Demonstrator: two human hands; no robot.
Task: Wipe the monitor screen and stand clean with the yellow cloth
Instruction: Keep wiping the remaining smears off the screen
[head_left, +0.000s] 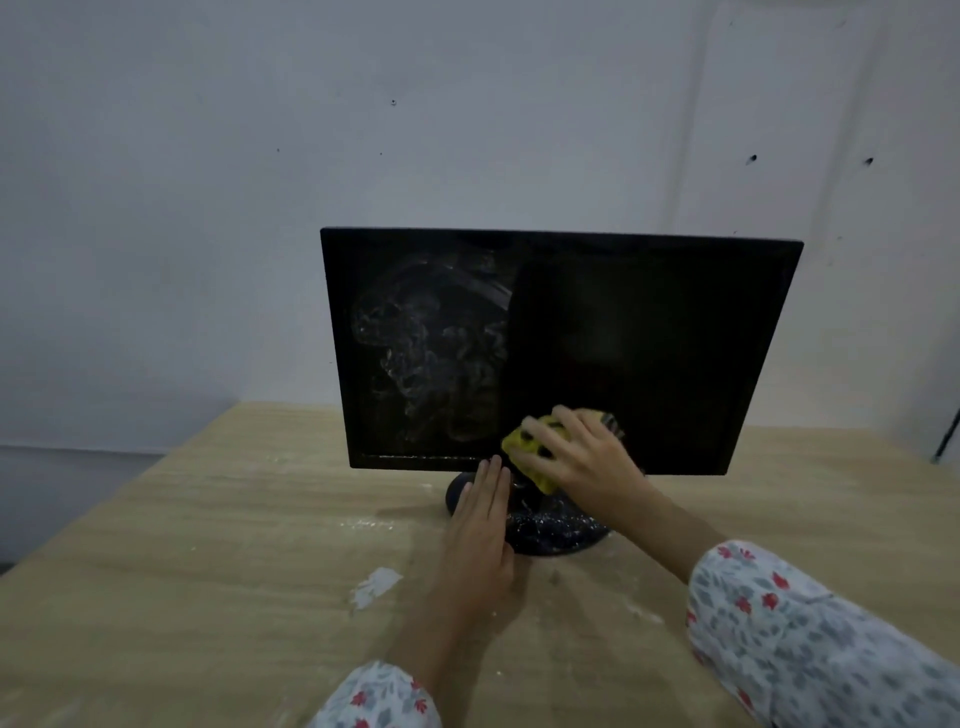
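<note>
A black monitor stands on the wooden table. The left half of its screen carries white powdery smears; the right half looks dark and clean. My right hand grips the bunched yellow cloth against the screen's bottom edge near the middle. My left hand lies flat with straight fingers on the left part of the round black stand base, fingertips touching the monitor's lower bezel. The base is speckled with white powder.
The wooden table has white powder patches, the largest in front of the stand. A grey wall stands close behind the monitor. A dark cable hangs at the far right edge.
</note>
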